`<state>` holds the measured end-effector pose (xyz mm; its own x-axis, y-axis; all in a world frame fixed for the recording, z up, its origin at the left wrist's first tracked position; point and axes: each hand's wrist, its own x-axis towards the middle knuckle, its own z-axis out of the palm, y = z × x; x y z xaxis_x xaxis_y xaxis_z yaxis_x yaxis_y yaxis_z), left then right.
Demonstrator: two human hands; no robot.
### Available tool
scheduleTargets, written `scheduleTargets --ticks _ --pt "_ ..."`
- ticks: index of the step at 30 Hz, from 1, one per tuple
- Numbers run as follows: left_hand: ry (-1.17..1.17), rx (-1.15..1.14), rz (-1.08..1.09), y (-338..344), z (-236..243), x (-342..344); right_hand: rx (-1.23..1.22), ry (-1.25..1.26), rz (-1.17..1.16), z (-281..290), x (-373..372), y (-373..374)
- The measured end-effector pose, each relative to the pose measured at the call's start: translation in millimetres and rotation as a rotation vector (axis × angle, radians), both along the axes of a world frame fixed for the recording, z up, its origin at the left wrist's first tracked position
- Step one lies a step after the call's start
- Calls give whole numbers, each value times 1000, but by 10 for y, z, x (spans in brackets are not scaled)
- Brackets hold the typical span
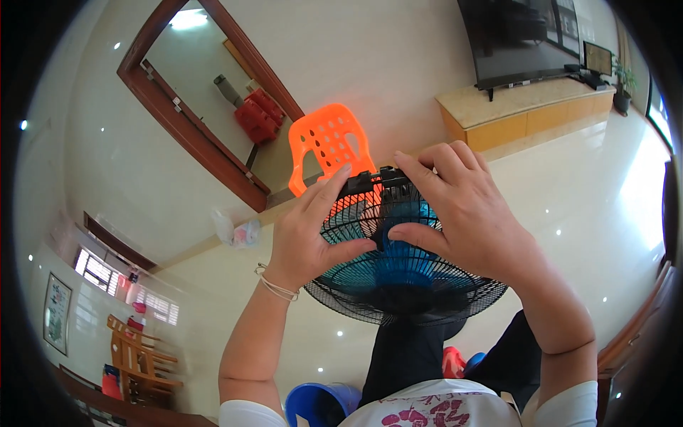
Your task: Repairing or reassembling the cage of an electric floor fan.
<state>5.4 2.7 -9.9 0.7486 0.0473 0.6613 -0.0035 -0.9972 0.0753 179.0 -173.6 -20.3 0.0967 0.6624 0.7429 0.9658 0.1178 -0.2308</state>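
A black wire fan guard [341, 302] with blue fan blades [409, 267] inside is held in front of me, over my dark-trousered legs. My left hand [299, 238] grips its upper left, fingers at the top rim and thumb across the grille. My right hand [466, 213] grips the upper right, its fingers curved near the black clips on the rim and its thumb resting on the wires. Just beyond the guard stands an orange plastic chair [320, 132], partly hidden by it.
A blue bucket [309, 398] and red footwear [452, 363] are below me. A television [519, 35] stands on a low cabinet [498, 124] at right. An open doorway [260, 192] is ahead, a plastic bag [238, 231] near its left, wooden chairs [135, 356] at lower left.
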Motion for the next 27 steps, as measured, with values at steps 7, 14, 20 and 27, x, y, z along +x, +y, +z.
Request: scheduleTargets --ticks 7,14,20,27 --pt "7 43 43 17 -33 5 -39 -70 -54 7 -18 36" --pt "-6 42 23 33 -61 8 -258 64 -35 94 -34 3" --pt "122 -84 64 -53 1 -39 -185 -47 1 120 -54 33" --pt "-21 59 44 13 -97 -8 -288 -60 -17 178 -81 71"
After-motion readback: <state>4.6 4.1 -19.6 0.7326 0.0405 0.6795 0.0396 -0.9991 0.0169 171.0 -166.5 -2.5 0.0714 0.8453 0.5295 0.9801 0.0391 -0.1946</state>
